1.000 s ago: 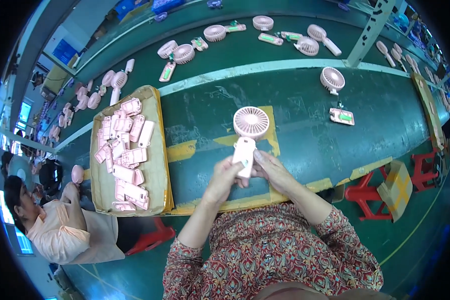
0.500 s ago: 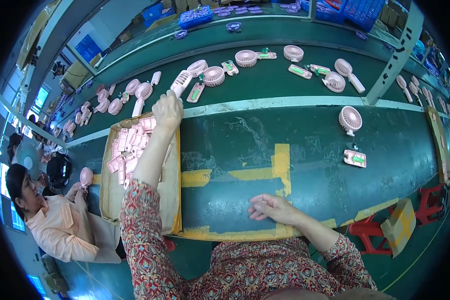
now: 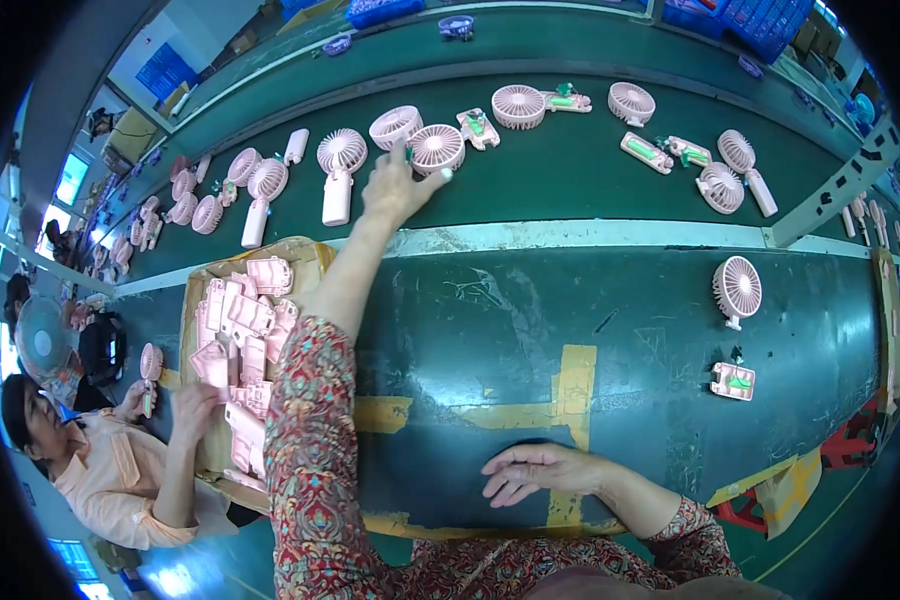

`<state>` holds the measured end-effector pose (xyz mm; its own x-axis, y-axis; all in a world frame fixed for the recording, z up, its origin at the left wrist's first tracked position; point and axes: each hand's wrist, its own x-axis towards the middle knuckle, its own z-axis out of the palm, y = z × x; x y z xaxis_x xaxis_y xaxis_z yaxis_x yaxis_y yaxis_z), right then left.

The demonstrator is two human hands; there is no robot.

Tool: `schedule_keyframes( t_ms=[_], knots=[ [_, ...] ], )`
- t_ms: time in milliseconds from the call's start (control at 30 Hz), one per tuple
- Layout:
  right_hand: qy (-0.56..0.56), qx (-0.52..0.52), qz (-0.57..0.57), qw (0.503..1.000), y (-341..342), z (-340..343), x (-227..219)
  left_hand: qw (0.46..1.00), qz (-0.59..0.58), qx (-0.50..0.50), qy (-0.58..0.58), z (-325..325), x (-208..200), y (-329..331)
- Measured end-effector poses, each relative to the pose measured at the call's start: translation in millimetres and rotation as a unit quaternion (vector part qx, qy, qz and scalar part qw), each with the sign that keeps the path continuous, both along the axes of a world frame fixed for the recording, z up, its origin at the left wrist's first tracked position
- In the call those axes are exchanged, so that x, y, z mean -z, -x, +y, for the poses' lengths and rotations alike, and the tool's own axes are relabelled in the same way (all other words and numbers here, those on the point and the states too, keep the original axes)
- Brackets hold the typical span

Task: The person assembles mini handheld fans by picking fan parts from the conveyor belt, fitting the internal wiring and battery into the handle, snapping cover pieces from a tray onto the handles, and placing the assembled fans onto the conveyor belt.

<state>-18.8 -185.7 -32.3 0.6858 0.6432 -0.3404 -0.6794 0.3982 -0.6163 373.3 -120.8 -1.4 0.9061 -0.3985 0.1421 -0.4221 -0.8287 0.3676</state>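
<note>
My left hand (image 3: 394,192) reaches over the green belt with thumb and fingers apart. Its fingertips are at a round pink fan head (image 3: 437,149), beside another pink fan head (image 3: 396,126); whether they touch is unclear. Just left of that hand lies a pink handheld fan (image 3: 338,170) with its handle toward me. Over the near edge of the workbench, my right hand (image 3: 536,472) hovers or rests with fingers stretched out, holding nothing. On the bench to the right lie a pink fan head (image 3: 737,290) and, wired to it, a pink handle half (image 3: 733,381) with a green part inside.
A cardboard box (image 3: 315,262) of pink handle shells stands at left, partly behind my left arm. A co-worker's hand (image 3: 196,408) reaches into it. A metal rail (image 3: 610,236) separates bench and belt; a post (image 3: 835,185) rises at right. More fans (image 3: 518,107) line the belt.
My left hand has let go of the pink handheld fan, now lying on the belt, and moved right to the fan heads. The co-worker's hand has entered the box. The view has shifted.
</note>
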Motion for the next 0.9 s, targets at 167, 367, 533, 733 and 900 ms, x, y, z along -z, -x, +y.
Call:
schedule_keyframes(
  t_ms=[167,367,533,733,900],
  knots=[
    [-0.013,-0.002,0.024,1.0,-1.8,2.8,-0.5,0.998,-0.061,-0.003,-0.02,-41.8,12.3,-2.3],
    [-0.008,-0.009,0.004,1.0,1.3,5.0,3.0,0.983,-0.178,0.03,0.042,-52.6,6.9,14.8],
    [0.027,-0.005,-0.021,0.999,3.1,5.9,0.0,0.929,0.172,0.061,0.322,-59.5,-17.7,62.8],
    [0.027,0.008,-0.028,0.999,5.0,9.1,4.3,0.829,0.406,0.242,0.298,-69.7,-48.7,188.4],
    [0.005,0.017,-0.033,0.999,5.8,3.7,3.9,0.826,0.131,0.53,0.14,-85.4,-51.1,250.0]
  ],
)
